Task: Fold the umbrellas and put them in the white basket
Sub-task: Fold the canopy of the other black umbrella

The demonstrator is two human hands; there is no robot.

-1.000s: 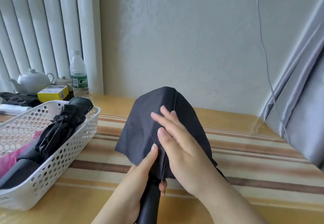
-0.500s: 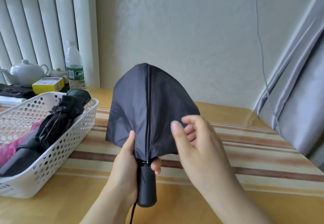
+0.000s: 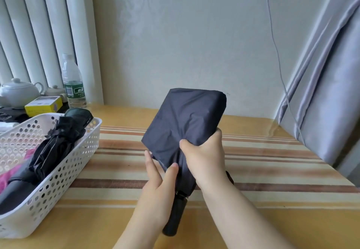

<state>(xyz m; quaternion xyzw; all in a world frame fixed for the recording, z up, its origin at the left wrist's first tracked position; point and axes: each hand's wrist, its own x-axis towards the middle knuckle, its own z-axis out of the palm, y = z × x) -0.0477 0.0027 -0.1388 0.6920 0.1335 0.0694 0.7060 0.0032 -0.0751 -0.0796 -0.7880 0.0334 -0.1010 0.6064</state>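
Both hands grasp the dark umbrella, right hand clenching canopy, left hand pinching fabric, handle pointing toward the person.

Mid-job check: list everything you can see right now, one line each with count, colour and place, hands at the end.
held umbrella: one, dark navy, above the table centre, canopy gathered, handle pointing down
white basket: one, white, left on the table
folded umbrellas: at least two black plus something pink, in the basket
water bottle: one, clear with green label, back left
teapot: one, white, far left
yellow box: one, behind the basket
table: one, wood with a striped cloth
cable: one, grey, hanging down the wall
curtain: grey, right
left hand: holds the umbrella near its handle
right hand: grips the gathered canopy
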